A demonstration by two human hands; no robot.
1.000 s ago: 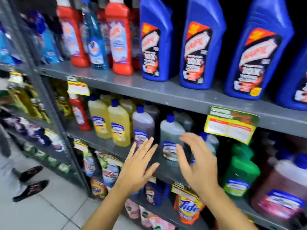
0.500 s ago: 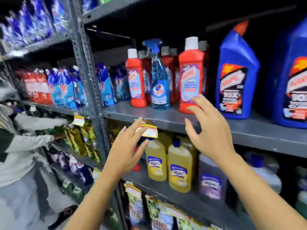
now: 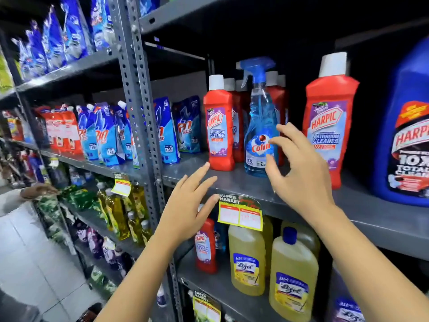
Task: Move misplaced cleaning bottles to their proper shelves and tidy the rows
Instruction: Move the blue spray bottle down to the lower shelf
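Seemingly mid-reach in the head view: right hand (image 3: 299, 168) spread wide with fingers curled, gripping nothing, fingertips just short of the blue Colin spray bottle (image 3: 260, 133) straight ahead of it, probably the misfit since it stands among red Harpic bottles (image 3: 219, 126) on the grey shelf (image 3: 371, 212). Left hand (image 3: 190, 205) flat and likewise empty, lower and just below the shelf lip, beside the yellow price tag (image 3: 240, 216), with another red Harpic bottle (image 3: 205, 247) stranded below it among yellow Lizol bottles (image 3: 293, 275), likely misplaced too.
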